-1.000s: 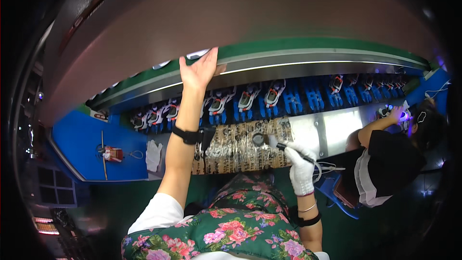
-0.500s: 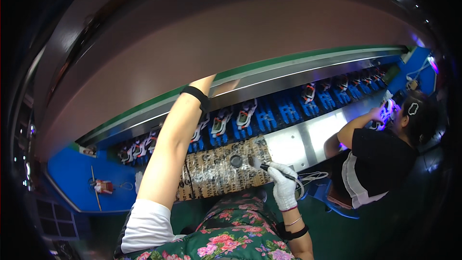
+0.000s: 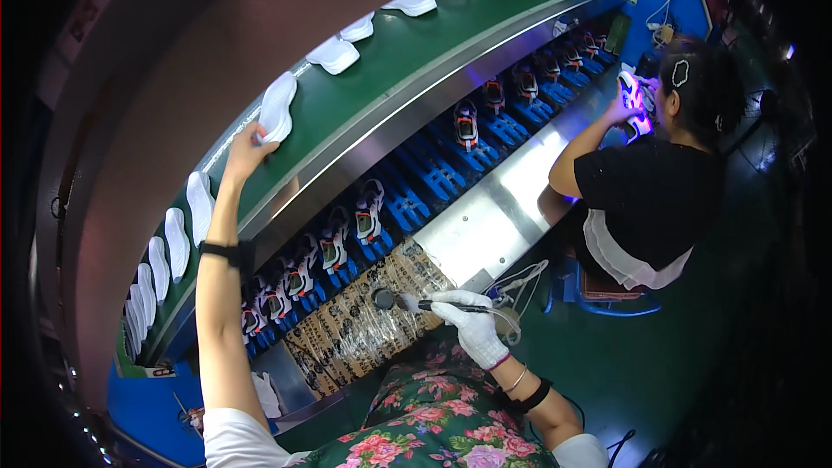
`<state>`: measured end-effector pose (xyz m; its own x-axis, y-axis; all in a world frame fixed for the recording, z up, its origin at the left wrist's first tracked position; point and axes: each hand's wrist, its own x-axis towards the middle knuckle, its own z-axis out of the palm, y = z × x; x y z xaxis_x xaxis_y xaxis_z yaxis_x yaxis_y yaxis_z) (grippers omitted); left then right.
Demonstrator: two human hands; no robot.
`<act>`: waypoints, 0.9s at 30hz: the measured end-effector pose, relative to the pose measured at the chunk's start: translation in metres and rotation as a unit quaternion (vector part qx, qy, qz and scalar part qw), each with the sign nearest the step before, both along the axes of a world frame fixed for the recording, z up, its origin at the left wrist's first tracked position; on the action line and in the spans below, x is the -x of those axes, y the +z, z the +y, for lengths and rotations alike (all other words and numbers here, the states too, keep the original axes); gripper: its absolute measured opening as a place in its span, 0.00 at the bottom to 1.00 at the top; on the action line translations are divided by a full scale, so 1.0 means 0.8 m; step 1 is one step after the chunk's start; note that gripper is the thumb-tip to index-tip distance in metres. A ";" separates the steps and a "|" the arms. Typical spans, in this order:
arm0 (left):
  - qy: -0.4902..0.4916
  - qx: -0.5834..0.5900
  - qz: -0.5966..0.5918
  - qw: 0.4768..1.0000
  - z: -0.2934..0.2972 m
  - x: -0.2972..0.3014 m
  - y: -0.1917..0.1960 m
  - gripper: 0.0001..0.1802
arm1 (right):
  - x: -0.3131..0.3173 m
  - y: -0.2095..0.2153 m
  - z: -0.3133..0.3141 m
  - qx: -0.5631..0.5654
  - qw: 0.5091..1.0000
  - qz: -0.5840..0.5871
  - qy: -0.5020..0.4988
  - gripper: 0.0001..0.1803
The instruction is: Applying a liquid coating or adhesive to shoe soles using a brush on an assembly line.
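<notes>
My bare left hand [image 3: 249, 152] reaches up to the green upper belt [image 3: 364, 104]. Its fingers are closed on the near end of a white shoe sole [image 3: 279, 108]. In a white knit glove, my right hand [image 3: 468, 325] grips a brush [image 3: 446, 305] with a dark handle. A thin hose runs by the glove. The brush's pale tip points left, beside a small round black pot [image 3: 383, 298]. That pot stands on a ledge covered with taped brown cardboard [image 3: 347, 329].
More white soles [image 3: 177, 243] lie along the upper belt. Below it, shoe uppers [image 3: 368, 212] sit on blue racks [image 3: 442, 175]. A co-worker in black [image 3: 650, 191] sits at the right, holding a shoe under purple light. Bare metal ledge [image 3: 485, 225] continues rightward.
My view has tilted, bringing the upper belt and its soles into sight. My left hand, hidden before behind the overhead panel, now shows with a sole. The brush has come nearer the black pot.
</notes>
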<state>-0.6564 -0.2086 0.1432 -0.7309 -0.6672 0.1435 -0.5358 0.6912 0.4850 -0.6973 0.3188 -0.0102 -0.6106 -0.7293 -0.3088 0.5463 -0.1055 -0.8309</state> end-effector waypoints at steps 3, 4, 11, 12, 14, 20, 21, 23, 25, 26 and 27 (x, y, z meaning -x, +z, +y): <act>0.010 -0.152 0.166 0.974 0.081 -0.064 0.005 0.11 | -0.004 0.002 -0.003 -0.001 1.000 0.017 0.005 0.10; 0.047 -0.164 0.211 0.963 0.118 -0.091 0.013 0.08 | -0.006 0.002 -0.003 -0.002 1.000 0.021 0.014 0.10; 0.073 -0.029 0.237 0.968 0.207 -0.121 -0.015 0.37 | -0.019 0.007 -0.018 0.035 0.996 -0.054 0.058 0.11; 0.044 0.090 0.166 0.981 0.195 -0.107 -0.020 0.34 | -0.021 0.009 -0.022 0.032 0.996 -0.053 0.067 0.11; 0.046 0.121 0.121 0.984 0.165 -0.092 -0.027 0.27 | -0.025 0.015 -0.029 0.040 0.995 -0.071 0.060 0.10; 0.075 -0.163 0.305 0.935 0.173 -0.113 -0.029 0.12 | -0.021 0.043 -0.028 0.028 0.995 -0.097 0.026 0.10; 0.077 -0.151 0.346 0.923 0.193 -0.127 -0.027 0.11 | -0.020 0.048 -0.025 0.027 0.994 -0.102 0.013 0.10; 0.096 -0.015 0.321 0.942 0.242 -0.162 -0.016 0.10 | -0.019 0.052 -0.019 0.021 0.995 -0.097 0.004 0.10; 0.155 0.028 0.311 0.937 0.277 -0.205 -0.040 0.11 | -0.019 0.050 -0.014 0.039 0.994 -0.104 -0.001 0.10; 0.157 -0.013 0.353 0.922 0.295 -0.221 -0.059 0.17 | -0.020 0.056 -0.015 0.047 0.992 -0.118 0.004 0.11; 0.156 -0.057 0.395 0.903 0.311 -0.223 -0.076 0.25 | -0.020 0.060 -0.017 0.044 0.992 -0.118 0.007 0.11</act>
